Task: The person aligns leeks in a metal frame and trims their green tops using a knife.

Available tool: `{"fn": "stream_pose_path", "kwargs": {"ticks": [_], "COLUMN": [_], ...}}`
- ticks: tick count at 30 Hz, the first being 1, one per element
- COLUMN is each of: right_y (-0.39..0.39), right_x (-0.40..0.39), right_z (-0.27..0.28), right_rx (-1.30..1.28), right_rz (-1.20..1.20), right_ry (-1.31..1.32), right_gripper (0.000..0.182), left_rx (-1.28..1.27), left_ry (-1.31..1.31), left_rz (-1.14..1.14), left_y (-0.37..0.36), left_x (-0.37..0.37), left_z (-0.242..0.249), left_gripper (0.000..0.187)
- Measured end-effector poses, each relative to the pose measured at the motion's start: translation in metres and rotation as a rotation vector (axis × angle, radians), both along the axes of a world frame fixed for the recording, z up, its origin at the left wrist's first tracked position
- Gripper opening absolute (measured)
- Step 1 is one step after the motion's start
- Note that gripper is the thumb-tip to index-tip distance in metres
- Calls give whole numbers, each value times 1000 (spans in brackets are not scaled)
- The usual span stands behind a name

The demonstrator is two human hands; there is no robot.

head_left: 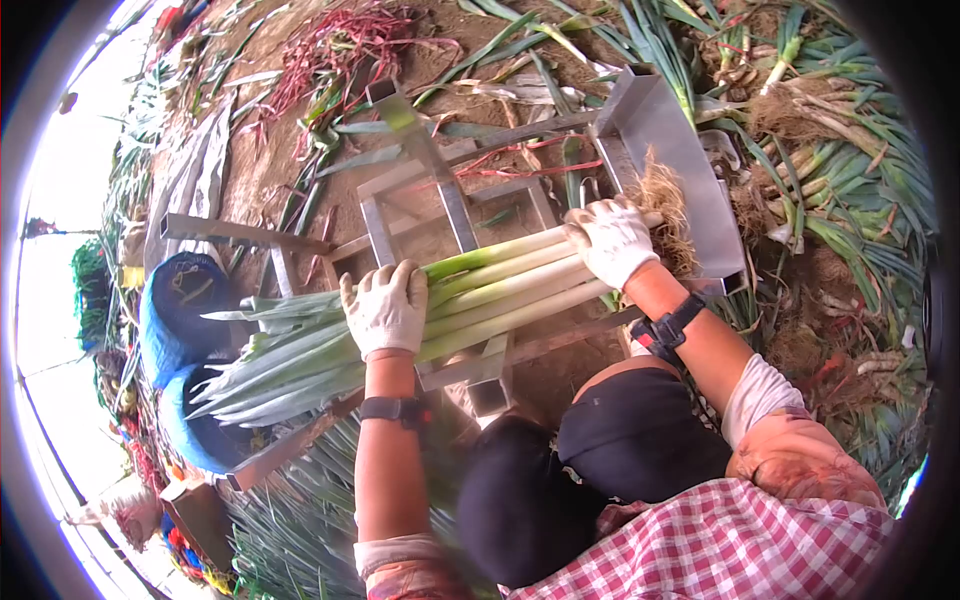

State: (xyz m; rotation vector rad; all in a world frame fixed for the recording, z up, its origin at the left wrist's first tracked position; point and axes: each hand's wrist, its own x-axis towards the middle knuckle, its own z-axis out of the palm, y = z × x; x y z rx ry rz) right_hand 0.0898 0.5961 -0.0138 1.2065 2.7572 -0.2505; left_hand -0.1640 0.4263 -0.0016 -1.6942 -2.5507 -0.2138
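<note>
A bundle of long green onions (500,285) lies across a metal frame (455,215), its green leaves to the left and its roots (662,205) to the right. My left hand (387,310), in a white glove, grips the bundle from above where the stalks turn to leaves. Close to the roots, my gloved right hand (612,240) is closed around the white ends. The root ends rest at an upright metal plate (655,130) on the frame's right end. Stalks hide the undersides of both hands.
Red twine (340,50) lies tangled on the soil beyond the frame. Heaps of green onions (850,190) cover the ground at the right, and more leaves (310,520) spread below left. Blue round objects (185,310) stand at the frame's left end. My knees (640,430) are close to the frame.
</note>
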Motion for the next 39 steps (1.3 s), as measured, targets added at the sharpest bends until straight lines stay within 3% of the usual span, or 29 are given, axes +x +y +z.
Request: {"fn": "stream_pose_path", "kwargs": {"ticks": [1,5,7,9,11,13,17,21,23,25,28,30,31,32,33,35,37,39], "right_y": [-3,-2,-1,-1,-1,0,-2,-2,-2,0,4,12,14,19,23,26,50,80], "right_x": [1,0,2,1,1,1,-2,-2,-3,-4,1,5,3,7,11,3,11,15], "right_z": [-8,-17,-20,-23,-23,-26,-18,-21,-19,-19,-32,-42,-39,-47,-54,-44,-69,-87], "right_rx": [147,157,197,185,207,207,198,211,198,183,240,290,221,230,239,174,242,94], "right_rz": [4,-10,10,12,1,4,-11,0,-17,9,-8,17,28,50,74,28,43,28], "right_ry": [51,96,112,134,111,112,86,109,100,75,-75,-129,-113,-61,-10,-176,-145,-126], "right_gripper": [29,25,24,23,29,29,29,29,30,31,35,42,43,46,49,53,55,59], "left_rx": [-22,-25,-127,-225,-290,-499,-803,-849,-835,-620,-416,-124,-193,-109,9,46,-101,-64], "left_ry": [13,-77,-73,-147,-140,-70,-116,-194,-230,-65,-22,294,16,-174,-355,-566,-467,-312], "left_rz": [5,4,-107,207,272,138,436,715,908,941,891,614,495,346,189,130,278,417], "left_y": [0,0,-3,-4,-18,-29,-34,-61,-73,-72,-77,-93,-91,-103,-123,-183,-260,-354], "left_x": [0,-4,-27,-41,-76,-103,-128,-165,-171,-155,-155,-150,-125,-89,-55,-12,32,74], "left_z": [-1,2,-1,20,16,26,53,51,41,43,46,28,67,99,116,129,134,104], "left_gripper": [23,27,29,32,34,40,48,51,53,53,47,43,44,42,41,41,33,30]}}
